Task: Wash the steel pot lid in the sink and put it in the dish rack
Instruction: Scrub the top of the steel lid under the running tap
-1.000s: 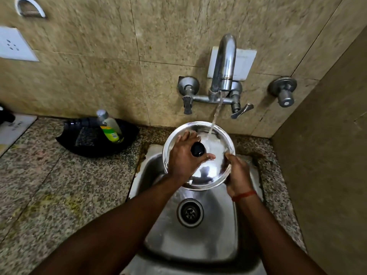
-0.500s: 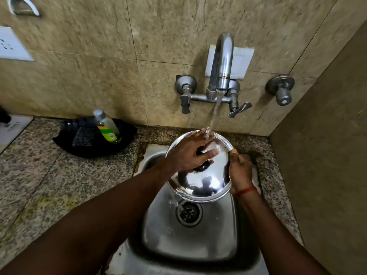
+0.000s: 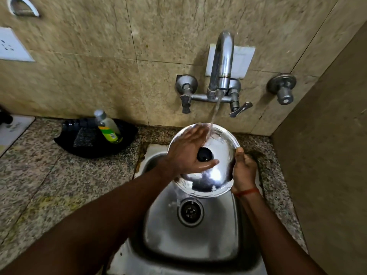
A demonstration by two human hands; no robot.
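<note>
The round steel pot lid point(image 3: 218, 175) with a black knob point(image 3: 205, 154) is held over the steel sink point(image 3: 190, 243), top side towards me. My right hand point(image 3: 243, 170) grips its right rim. My left hand point(image 3: 188, 153) lies flat on the lid's top, fingers spread around the knob, wet. Water runs from the tap point(image 3: 221, 62) onto the lid's far edge beside my left fingers. No dish rack is in view.
A black tray point(image 3: 95, 143) with a green-labelled soap bottle point(image 3: 108, 127) and a scrub pad sits on the granite counter point(image 3: 49, 185) left of the sink. A drain point(image 3: 190, 211) lies below the lid. A wall stands close on the right.
My left hand has slid over the lid's top, from around the knob to across it and back, so the knob shows again. The lid has stayed under the running water.
</note>
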